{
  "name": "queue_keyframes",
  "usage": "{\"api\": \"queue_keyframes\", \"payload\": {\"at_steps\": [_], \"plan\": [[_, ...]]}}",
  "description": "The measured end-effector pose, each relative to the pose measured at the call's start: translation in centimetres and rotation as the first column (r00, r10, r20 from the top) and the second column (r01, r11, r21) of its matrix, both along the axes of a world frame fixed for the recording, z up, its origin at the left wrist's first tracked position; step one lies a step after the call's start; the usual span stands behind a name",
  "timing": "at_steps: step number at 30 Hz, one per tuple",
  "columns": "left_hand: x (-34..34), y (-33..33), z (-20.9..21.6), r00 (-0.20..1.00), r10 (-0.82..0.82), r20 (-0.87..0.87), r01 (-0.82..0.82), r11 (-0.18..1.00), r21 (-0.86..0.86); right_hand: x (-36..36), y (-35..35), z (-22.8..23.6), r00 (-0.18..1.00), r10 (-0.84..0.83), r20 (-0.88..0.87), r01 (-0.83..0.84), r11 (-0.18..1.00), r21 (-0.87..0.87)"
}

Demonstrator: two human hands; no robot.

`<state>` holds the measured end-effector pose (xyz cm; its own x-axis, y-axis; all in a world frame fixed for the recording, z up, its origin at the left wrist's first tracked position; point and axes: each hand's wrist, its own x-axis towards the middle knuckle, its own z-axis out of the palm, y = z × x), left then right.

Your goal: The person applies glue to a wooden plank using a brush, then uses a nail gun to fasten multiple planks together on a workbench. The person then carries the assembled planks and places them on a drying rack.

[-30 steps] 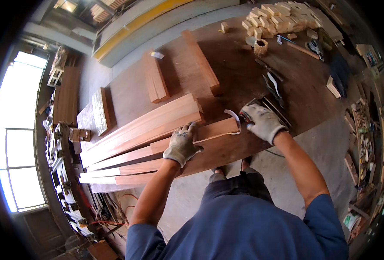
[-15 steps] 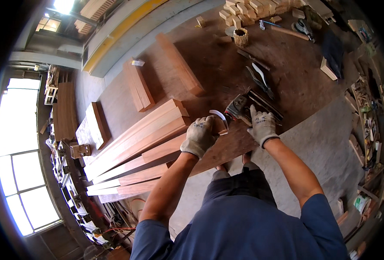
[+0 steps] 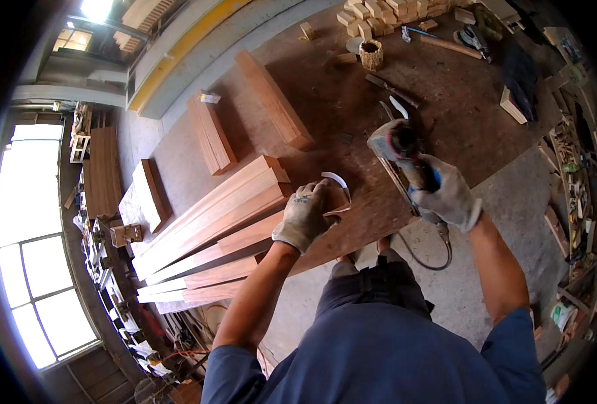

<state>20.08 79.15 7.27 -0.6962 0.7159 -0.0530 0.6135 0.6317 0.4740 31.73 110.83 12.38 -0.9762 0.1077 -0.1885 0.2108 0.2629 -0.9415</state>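
Observation:
My right hand (image 3: 452,195), in a white work glove, is closed round the handle of an air nail gun (image 3: 396,149), raised over the right part of the workbench. A dark hose (image 3: 440,264) hangs from its lower end. My gloved left hand (image 3: 302,217) grips a small brown wood piece (image 3: 337,200) at the right end of the long planks. Beside its fingertips a thin curved white strip (image 3: 337,179) arches over that piece. Several long planks (image 3: 221,202) lie side by side to the left of this hand; their exact contact with the small piece is hidden.
Two reddish boards (image 3: 271,101) (image 3: 211,135) lie further back on the bench (image 3: 339,141). Behind the nail gun are pliers (image 3: 398,106), a chisel-like tool (image 3: 389,89), a woven cup (image 3: 371,55) and a hammer-like wooden handle (image 3: 450,46). Small wood blocks (image 3: 372,15) are piled at the far edge.
My right hand has picked up the nail gun from the bench and lifted it toward me and to the right; its hose now shows. My left hand has shifted slightly left, still on the wood piece.

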Motion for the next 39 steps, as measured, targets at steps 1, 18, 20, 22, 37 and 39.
{"api": "queue_keyframes", "payload": {"at_steps": [1, 18, 20, 22, 37, 39], "plan": [[0.0, 0.3, 0.3, 1.000, 0.000, -0.006, 0.000, 1.000, 0.000, 0.3, 1.0, 0.8, 0.997, 0.077, 0.030, -0.074, 0.992, -0.107], [0.1, 1.0, -2.0, 0.998, 0.003, -0.059, -0.004, 1.000, -0.021, -3.2, -1.0, -4.0, 0.896, 0.379, 0.231, -0.437, 0.844, 0.309], [0.1, 1.0, -1.8, 0.998, 0.009, -0.054, -0.010, 0.999, -0.032, -3.7, -1.3, -3.5, 0.895, 0.409, 0.178, -0.446, 0.832, 0.331], [0.2, 1.1, -1.9, 0.998, 0.015, -0.053, -0.017, 0.999, -0.035, -4.0, -1.6, -3.2, 0.890, 0.422, 0.169, -0.455, 0.824, 0.338], [0.3, 1.3, -1.8, 0.999, 0.032, -0.039, -0.034, 0.998, -0.058, -5.3, -2.0, -4.2, 0.851, 0.451, 0.268, -0.523, 0.776, 0.352], [0.3, 1.4, -1.8, 0.999, 0.032, -0.037, -0.034, 0.998, -0.057, -5.1, -1.9, -4.6, 0.868, 0.444, 0.221, -0.495, 0.812, 0.311]]}}
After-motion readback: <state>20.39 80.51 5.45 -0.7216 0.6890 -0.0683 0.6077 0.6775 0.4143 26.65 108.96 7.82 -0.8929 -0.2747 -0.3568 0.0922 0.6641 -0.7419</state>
